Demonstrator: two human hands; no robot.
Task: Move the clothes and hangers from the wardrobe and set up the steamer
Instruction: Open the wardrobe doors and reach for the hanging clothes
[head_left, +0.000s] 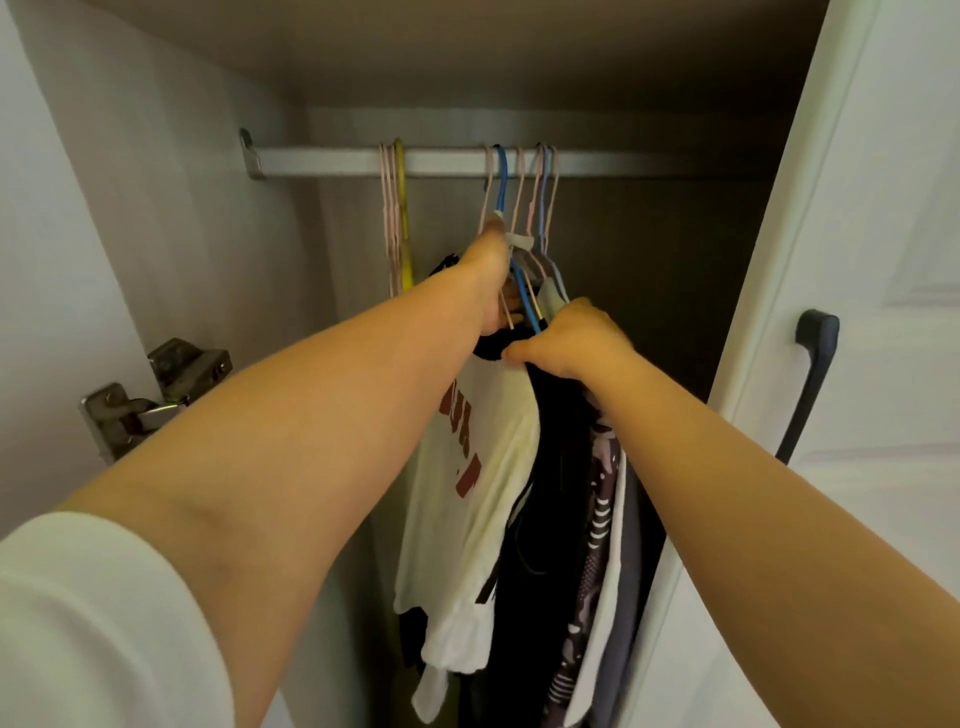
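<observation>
Several clothes hang on thin pink and blue hangers (522, 197) from the wardrobe rail (447, 161). In front is a cream T-shirt (483, 483) with red lettering; behind it are dark, patterned and grey garments (597, 545). My left hand (491, 275) reaches up and grips the hanger necks just under the rail. My right hand (569, 340) is closed on the bunched shoulders of the clothes, at the blue hanger's arm. A few bare hangers (397, 218), pink and yellow, hang apart to the left. No steamer is in view.
The wardrobe's white right door (883, 260) stands open with a dark handle (810, 379). A metal hinge (150, 395) sits on the left side panel. The rail's left bracket (252, 156) is fixed to the wall.
</observation>
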